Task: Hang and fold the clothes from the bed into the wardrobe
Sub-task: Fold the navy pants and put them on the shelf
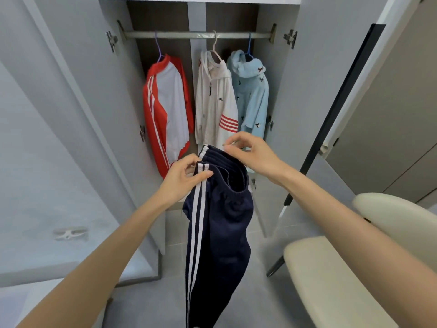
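Navy track trousers (220, 233) with white side stripes hang down in front of me, held by the waistband. My left hand (183, 177) pinches the near side of the waistband at the stripes. My right hand (248, 150) pinches the far side of the waistband. The open wardrobe (196, 67) stands straight ahead with a rail (189, 34) across its top. On that rail hang a red and white jacket (166, 112), a white hoodie (215, 100) and a light blue hoodie (251, 95).
The wardrobe's two doors stand open, the left door (78, 91) and the right door (314, 102). A cream chair (343, 268) sits at the lower right. A dark pole (335, 114) leans at the right. Grey floor lies below the trousers.
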`<state>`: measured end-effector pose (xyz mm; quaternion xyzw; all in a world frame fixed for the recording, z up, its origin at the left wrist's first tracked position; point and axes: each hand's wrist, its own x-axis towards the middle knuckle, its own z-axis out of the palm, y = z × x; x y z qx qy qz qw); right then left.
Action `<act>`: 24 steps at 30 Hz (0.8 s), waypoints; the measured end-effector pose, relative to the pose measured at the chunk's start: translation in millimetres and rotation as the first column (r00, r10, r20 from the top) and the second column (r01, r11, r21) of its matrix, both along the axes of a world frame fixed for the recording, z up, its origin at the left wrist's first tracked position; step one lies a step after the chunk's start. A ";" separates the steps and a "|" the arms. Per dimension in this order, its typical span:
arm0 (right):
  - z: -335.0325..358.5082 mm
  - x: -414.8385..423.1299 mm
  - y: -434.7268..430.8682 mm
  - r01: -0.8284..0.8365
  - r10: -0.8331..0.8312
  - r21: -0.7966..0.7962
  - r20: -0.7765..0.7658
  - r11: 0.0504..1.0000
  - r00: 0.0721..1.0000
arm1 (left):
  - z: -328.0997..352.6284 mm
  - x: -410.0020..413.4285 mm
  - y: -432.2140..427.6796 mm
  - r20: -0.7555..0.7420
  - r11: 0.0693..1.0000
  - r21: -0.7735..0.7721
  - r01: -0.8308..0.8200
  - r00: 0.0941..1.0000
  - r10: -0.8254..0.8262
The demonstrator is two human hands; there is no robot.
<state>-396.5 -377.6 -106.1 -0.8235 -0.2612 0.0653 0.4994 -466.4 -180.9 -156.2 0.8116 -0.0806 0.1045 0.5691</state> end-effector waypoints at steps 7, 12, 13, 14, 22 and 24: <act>-29.3 -5.5 7.1 -0.171 0.231 -0.372 0.123 0.912 0.965 | 2.7 -2.2 30.0 0.086 0.999 0.038 0.008 0.996 -0.011; -27.9 -4.3 26.4 -0.090 0.198 -0.484 0.178 0.871 0.964 | 8.0 -5.8 49.5 0.149 0.993 0.114 0.004 0.989 -0.021; -26.5 -5.4 29.4 -0.069 0.203 -0.570 0.176 0.819 0.963 | 8.8 -6.8 54.5 0.156 0.990 0.138 -0.008 0.988 -0.014; -24.5 -6.4 32.2 -0.028 0.202 -0.651 0.195 0.759 0.960 | 8.7 -7.4 59.6 0.153 0.986 0.166 -0.016 0.988 -0.009; -0.5 -9.5 57.7 0.038 0.233 -0.557 0.408 0.830 0.883 | 7.3 -15.4 97.7 0.021 0.932 0.353 0.078 0.996 -0.091; -4.4 -16.0 65.1 -0.115 0.343 -0.604 0.277 0.789 0.897 | 2.7 -15.8 104.5 -0.024 0.901 0.421 0.105 0.994 -0.105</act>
